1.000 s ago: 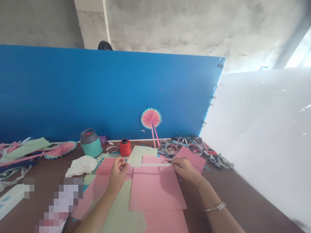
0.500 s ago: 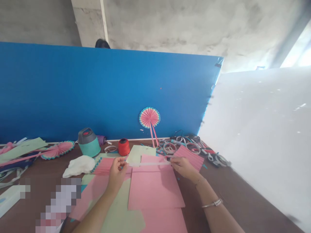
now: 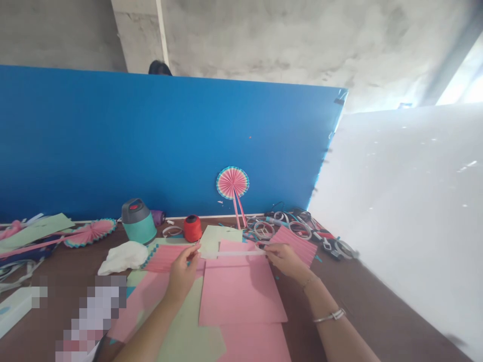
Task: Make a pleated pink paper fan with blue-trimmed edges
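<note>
Over the table [image 3: 350, 311], a pale strip [image 3: 234, 253] stretches straight between two bare hands, along the far edge of a pink sheet [image 3: 241, 291]. I can't make out whether it touches the paper. At its right end, the right hand [image 3: 285, 261] has it pinched, fingertips drawn together in a narrow grip. The left hand [image 3: 183, 275] has thumb and forefinger close together at the other end; whether that grip actually presses on the strip, I can't tell from here.

Around them it's a cluttered spot. Just beyond the left hand lies a pleated sheet [image 3: 164, 259], and past the strip a green sheet [image 3: 222, 235] with a red spool [image 3: 192, 229] next to it. A second pleated piece [image 3: 296, 245] lies just past the right hand. Farther back, a round paper fan [image 3: 232, 182] stands against a blue panel [image 3: 113, 136], its two pink sticks pointing down.
</note>
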`<control>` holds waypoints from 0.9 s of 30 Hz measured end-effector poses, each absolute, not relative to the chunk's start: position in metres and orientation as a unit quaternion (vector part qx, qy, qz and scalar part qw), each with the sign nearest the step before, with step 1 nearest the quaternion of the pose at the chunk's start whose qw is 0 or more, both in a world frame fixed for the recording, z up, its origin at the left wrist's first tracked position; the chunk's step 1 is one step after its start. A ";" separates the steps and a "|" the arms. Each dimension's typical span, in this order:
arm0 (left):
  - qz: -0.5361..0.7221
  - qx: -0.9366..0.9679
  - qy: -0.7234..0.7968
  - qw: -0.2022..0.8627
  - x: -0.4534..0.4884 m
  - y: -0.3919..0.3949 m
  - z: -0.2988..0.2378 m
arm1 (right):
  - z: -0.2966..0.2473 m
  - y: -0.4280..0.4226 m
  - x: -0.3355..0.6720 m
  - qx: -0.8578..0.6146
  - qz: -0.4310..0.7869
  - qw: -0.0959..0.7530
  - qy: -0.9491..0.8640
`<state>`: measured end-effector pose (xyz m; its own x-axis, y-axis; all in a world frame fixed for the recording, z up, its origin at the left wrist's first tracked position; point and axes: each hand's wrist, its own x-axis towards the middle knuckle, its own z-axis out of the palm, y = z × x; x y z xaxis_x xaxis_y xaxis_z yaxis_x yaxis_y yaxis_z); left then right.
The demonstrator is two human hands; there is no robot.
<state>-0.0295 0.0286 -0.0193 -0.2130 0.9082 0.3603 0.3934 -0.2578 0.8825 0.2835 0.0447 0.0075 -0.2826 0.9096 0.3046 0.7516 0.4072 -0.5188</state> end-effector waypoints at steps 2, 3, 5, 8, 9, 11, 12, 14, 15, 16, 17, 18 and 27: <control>0.539 0.586 0.562 0.225 -0.029 0.028 -0.018 | 0.007 0.045 0.284 -0.523 0.131 0.287 -0.792; 0.538 0.589 0.562 0.219 -0.029 0.027 -0.017 | 0.007 0.045 0.284 -0.520 0.127 0.290 -0.793; 0.535 0.595 0.562 0.209 -0.029 0.027 -0.016 | 0.008 0.045 0.284 -0.514 0.121 0.297 -0.796; 0.526 0.607 0.566 0.186 -0.028 0.025 -0.015 | 0.009 0.045 0.283 -0.511 0.116 0.302 -0.797; 0.523 0.611 0.567 0.176 -0.028 0.025 -0.015 | 0.009 0.045 0.283 -0.512 0.113 0.302 -0.796; 0.517 0.624 0.566 0.156 -0.027 0.024 -0.015 | 0.009 0.046 0.283 -0.514 0.105 0.303 -0.795; 0.513 0.630 0.564 0.145 -0.026 0.024 -0.015 | 0.008 0.046 0.283 -0.514 0.100 0.305 -0.795; 0.508 0.642 0.562 0.118 -0.026 0.023 -0.014 | 0.008 0.047 0.283 -0.509 0.088 0.312 -0.797; 0.507 0.648 0.560 0.101 -0.026 0.023 -0.014 | 0.008 0.047 0.283 -0.505 0.083 0.317 -0.799; 0.508 0.653 0.556 0.082 -0.026 0.023 -0.013 | 0.008 0.048 0.283 -0.501 0.079 0.321 -0.800; 0.511 0.658 0.550 0.061 -0.026 0.022 -0.012 | 0.008 0.048 0.284 -0.499 0.078 0.325 -0.800; 0.514 0.663 0.543 0.040 -0.026 0.022 -0.011 | 0.008 0.049 0.284 -0.497 0.081 0.331 -0.798; 0.544 0.677 0.484 -0.105 -0.022 0.009 -0.002 | 0.009 0.046 0.279 -0.509 0.250 0.438 -0.697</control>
<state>-0.0216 0.0089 -0.0023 -0.0602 0.5413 0.8386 0.7708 -0.5087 0.3836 0.2793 0.0461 0.0092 -0.0969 0.9294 0.3562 0.4913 0.3559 -0.7950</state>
